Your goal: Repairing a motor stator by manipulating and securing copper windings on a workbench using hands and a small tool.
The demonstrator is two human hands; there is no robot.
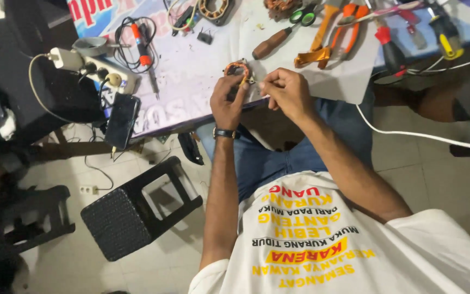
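Behind both hands (257, 95), pliers (322, 38) and screwdriver (273, 43) lie nearby

The small coil (238, 69) pinched between the bare left hand (227, 99) and right hand (285, 90) shows glossy copper-coloured wire, and the left wrist wears a dark, shiny watch band (224, 133). The table (202, 65) is covered with a smooth printed sheet with a slight sheen; on it lie a screwdriver (272, 43) with a polished brown wooden handle, pliers (333, 32) with orange plastic grips, and a white plastic power strip (96, 68). A phone (121, 118) has a glossy black face, the near stool (137, 209) is matt black plastic with a rough woven-looking seat, and the floor (153, 261) is pale smooth tile.
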